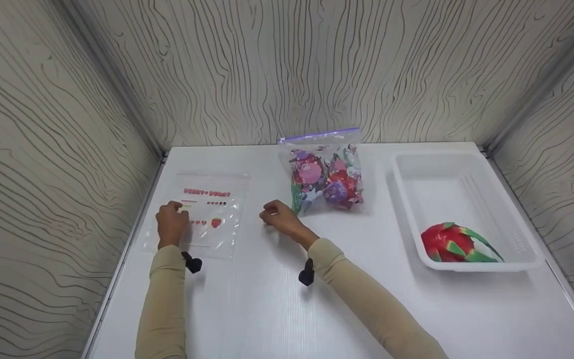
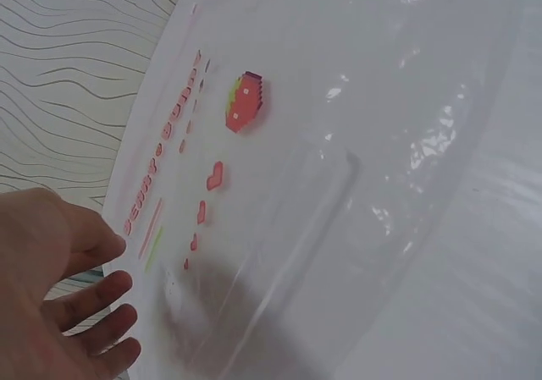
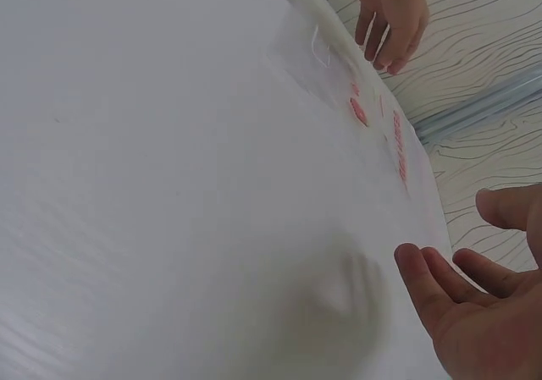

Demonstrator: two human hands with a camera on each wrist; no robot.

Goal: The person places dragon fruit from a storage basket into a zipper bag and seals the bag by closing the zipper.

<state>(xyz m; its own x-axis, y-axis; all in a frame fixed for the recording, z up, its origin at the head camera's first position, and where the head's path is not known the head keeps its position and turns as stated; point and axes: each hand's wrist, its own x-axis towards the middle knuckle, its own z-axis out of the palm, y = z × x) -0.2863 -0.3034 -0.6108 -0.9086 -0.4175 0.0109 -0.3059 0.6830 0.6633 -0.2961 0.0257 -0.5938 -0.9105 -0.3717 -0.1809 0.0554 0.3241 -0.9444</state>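
A clear zip bag (image 1: 222,209) printed with red lettering, hearts and a strawberry lies flat at the left of the white table. My left hand (image 1: 171,224) hovers over its left part, fingers loosely bent and nothing in them; the left wrist view shows the bag (image 2: 296,185) beside the fingers. My right hand (image 1: 283,219) hangs above the table to the right of that bag, fingers relaxed, thumb apart from them in the right wrist view, holding nothing. Just beyond it sits a filled zip bag (image 1: 327,179) with a purple seal and a colourful cartoon print.
At the right stands a white plastic tray (image 1: 471,164), with a red and green dragon fruit (image 1: 446,244) lying in its near end. Wood-patterned panels (image 1: 277,70) enclose the table at the back and both sides.
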